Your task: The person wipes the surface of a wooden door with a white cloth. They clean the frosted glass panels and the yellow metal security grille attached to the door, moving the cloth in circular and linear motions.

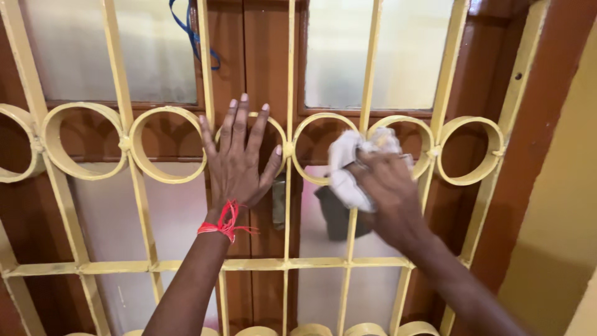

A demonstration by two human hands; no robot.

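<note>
My left hand lies flat, fingers spread, against the cream-yellow metal window grille, over one of its rings. A red thread is tied round that wrist. My right hand is closed on a crumpled white cloth and presses it against the grille between two rings, right of the centre bar. The cloth hides part of the bar beneath it.
Behind the grille are brown wooden window frames with frosted glass panes. A blue cord hangs at the top. A yellow wall runs down the right side. A metal latch sits by the centre bar.
</note>
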